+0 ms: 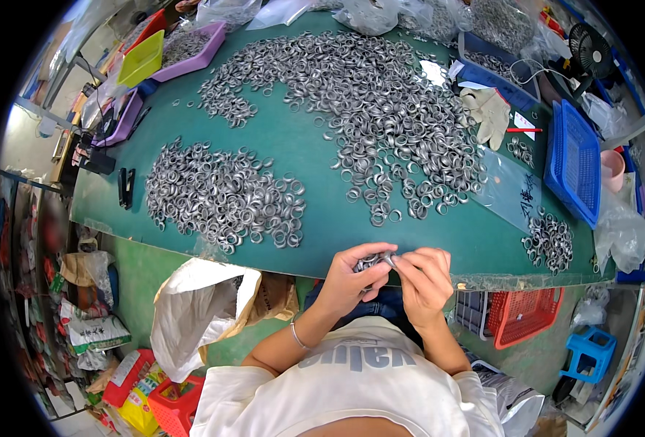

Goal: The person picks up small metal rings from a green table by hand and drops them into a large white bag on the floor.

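Several grey metal rings (370, 261) lie in my left hand (349, 279), which is curled round them just over the table's front edge. My right hand (426, 280) meets it from the right, its thumb and forefinger pinched on one metal ring (389, 258). Beyond my hands, a wide heap of the same rings (381, 102) spreads over the green table (293, 135). A second pile of rings (224, 195) sits to the left, and a small one (548, 242) at the right front.
An open white sack (198, 313) stands at the table's front, left of me. Blue baskets (576, 160), a work glove (488, 116) and a fan (589, 49) are on the right. Purple trays (191, 52) sit at the far left. A red basket (526, 317) is under the table.
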`<state>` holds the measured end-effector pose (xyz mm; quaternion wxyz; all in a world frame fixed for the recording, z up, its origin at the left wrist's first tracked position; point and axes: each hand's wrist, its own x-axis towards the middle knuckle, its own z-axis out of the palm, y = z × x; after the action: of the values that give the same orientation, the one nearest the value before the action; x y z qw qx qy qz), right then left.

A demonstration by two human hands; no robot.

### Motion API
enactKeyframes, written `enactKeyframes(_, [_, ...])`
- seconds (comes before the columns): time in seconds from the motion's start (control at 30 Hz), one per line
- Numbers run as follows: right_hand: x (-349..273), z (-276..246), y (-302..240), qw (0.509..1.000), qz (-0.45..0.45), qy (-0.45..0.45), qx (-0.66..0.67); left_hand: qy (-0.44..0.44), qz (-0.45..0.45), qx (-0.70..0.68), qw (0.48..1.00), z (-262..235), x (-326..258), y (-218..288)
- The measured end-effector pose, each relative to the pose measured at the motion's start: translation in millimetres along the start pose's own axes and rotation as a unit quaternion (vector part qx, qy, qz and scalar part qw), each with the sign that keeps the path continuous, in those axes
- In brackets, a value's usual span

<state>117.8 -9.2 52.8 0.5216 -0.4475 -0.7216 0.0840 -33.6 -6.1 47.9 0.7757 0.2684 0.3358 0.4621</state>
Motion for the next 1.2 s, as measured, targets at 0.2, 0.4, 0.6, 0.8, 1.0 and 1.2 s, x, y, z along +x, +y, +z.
enactKeyframes(0.2, [3.3, -5.7, 2.1, 0.998, -0.041, -0.026, -0.043, -0.014, -0.026, -0.018, 0.999, -2.5, -0.5, 0.4])
enactKeyframes(0.4, [-1.5, 2.6, -1.3, 0.997, 0.067, 0.009, 0.048, -0.030, -0.045, -0.069, 0.996, -6.0, 0.4, -2.6])
enactKeyframes(0.6, [-1.6, 4.7, 10.3, 0.993, 0.117, -0.004, 0.034, -0.009, -0.054, -0.160, 0.986, -13.6, 3.6, -4.9])
enactKeyframes(0.8, [2.1, 16.5, 37.1, 0.979, 0.152, -0.101, -0.095, 0.158, 0.064, -0.001, 0.985, -49.5, -2.3, 31.0])
enactKeyframes(1.0, [11.8, 31.8, 43.1, 0.964, 0.122, -0.132, -0.195, 0.318, 0.342, 0.465, 0.752, -105.5, -1.6, 78.9])
enactKeyframes(1.2, [13.0, 19.0, 80.4, 0.937, 0.142, -0.136, -0.289, 0.414, 0.416, 0.588, 0.557, -126.4, 11.3, 78.0])
